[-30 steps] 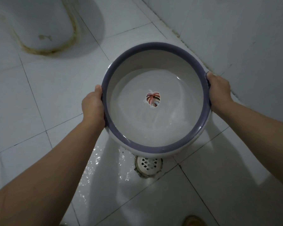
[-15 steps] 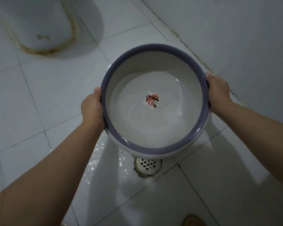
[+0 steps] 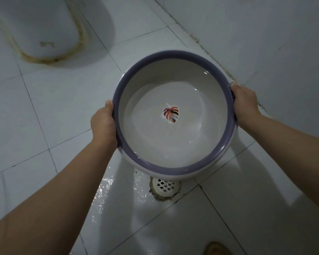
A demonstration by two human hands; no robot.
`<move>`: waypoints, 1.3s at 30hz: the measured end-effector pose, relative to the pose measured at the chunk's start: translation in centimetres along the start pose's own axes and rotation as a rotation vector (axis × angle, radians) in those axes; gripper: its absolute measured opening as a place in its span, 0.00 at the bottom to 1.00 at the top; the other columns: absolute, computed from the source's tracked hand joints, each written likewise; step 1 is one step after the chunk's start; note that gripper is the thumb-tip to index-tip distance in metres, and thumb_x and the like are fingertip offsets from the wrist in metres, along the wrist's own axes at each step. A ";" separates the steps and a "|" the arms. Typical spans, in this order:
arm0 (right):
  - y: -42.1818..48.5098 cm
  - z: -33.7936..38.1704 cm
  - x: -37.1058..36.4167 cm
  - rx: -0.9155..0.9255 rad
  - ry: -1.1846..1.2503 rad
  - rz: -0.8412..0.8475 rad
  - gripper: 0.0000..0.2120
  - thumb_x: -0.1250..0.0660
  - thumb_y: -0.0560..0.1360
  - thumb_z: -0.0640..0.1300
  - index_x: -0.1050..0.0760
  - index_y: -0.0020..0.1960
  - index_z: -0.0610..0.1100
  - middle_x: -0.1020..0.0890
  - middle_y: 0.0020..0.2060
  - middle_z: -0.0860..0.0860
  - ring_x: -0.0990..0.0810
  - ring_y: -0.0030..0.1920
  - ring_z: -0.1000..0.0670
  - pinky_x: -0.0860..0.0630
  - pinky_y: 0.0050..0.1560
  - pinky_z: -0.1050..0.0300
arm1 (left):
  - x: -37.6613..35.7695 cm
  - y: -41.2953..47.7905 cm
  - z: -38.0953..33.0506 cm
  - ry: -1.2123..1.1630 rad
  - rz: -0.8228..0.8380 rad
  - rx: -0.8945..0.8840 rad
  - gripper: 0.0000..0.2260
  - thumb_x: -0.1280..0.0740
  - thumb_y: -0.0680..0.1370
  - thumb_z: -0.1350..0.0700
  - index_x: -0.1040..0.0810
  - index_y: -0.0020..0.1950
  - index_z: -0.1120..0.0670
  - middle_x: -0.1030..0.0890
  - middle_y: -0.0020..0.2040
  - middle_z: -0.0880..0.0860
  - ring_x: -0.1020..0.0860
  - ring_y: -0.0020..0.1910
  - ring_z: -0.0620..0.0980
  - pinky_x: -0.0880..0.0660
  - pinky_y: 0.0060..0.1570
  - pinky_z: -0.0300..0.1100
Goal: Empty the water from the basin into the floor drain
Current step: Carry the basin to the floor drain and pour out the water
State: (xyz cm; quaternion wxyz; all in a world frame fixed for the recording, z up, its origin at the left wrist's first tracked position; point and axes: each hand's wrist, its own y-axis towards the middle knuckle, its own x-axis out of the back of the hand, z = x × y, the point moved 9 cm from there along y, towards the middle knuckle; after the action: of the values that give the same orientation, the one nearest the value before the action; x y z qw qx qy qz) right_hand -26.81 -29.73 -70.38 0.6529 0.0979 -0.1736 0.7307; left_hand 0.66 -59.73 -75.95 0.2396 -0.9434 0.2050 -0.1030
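A round white basin with a purple rim (image 3: 145, 61) and a leaf picture on its bottom hangs above the tiled floor, held roughly level. Clear shallow water lies in it. My left hand (image 3: 103, 124) grips the rim on the left side, and my right hand (image 3: 244, 103) grips the rim on the right. Just below the basin's near edge a white grated floor drain (image 3: 166, 187) shows, partly hidden by the basin. Wet patches glisten on the tile left of the drain.
The base of a white toilet (image 3: 42, 32), with a stained seam around it, stands at the far left. A tiled wall (image 3: 265, 34) rises at the right. A brown slipper tip (image 3: 216, 249) shows at the bottom edge.
The basin has stayed between both hands and shifted slightly away from me, showing a little more of the drain. The water inside has settled.
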 end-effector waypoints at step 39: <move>-1.0 1.0 0.0 0.000 -0.017 0.019 0.11 0.38 0.70 0.51 0.30 0.33 0.47 0.26 0.29 0.49 0.28 0.33 0.50 0.33 0.38 0.53 | 0.9 -0.3 -0.1 -0.051 -0.013 -0.008 0.15 0.40 0.75 0.44 0.24 0.34 0.51 0.21 0.40 0.54 0.23 0.45 0.55 0.25 0.51 0.52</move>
State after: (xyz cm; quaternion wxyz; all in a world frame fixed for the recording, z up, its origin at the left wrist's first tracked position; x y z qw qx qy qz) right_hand -25.94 -30.04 -69.34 0.6444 0.1025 -0.1804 0.7360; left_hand 1.57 -59.96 -75.59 0.2402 -0.9480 0.1932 -0.0798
